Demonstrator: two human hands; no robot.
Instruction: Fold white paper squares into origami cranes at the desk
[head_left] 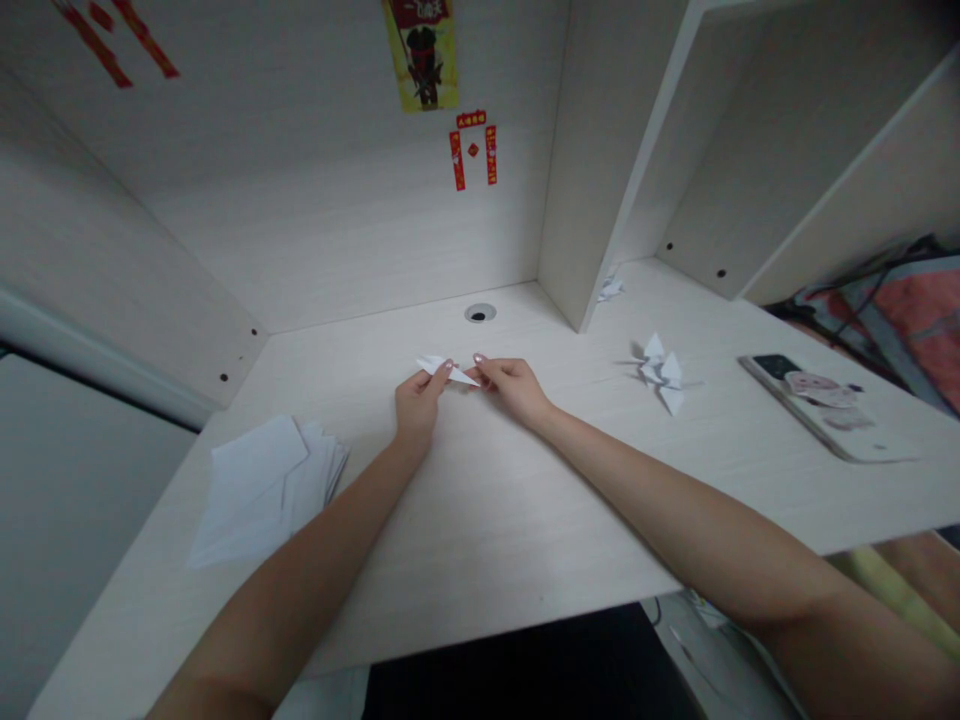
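A small piece of white paper (pixel 463 377), folded into a narrow pointed shape, is held between my two hands just above the desk. My left hand (pixel 418 405) pinches its middle with the thumb on top, and a pointed flap sticks out past the fingers to the left. The fingers of my right hand (pixel 516 388) are curled and closed at the paper's right tip; their exact grip is partly hidden. On the desk to the right lie folded paper cranes (pixel 661 372), close together.
A stack of white paper sheets (pixel 255 480) lies at the left beside my forearm. A phone (pixel 825 405) rests at the right. Another folded white paper (pixel 611 288) is partly behind the upright divider (pixel 600 180). A cable hole (pixel 480 313) sits near the back panel.
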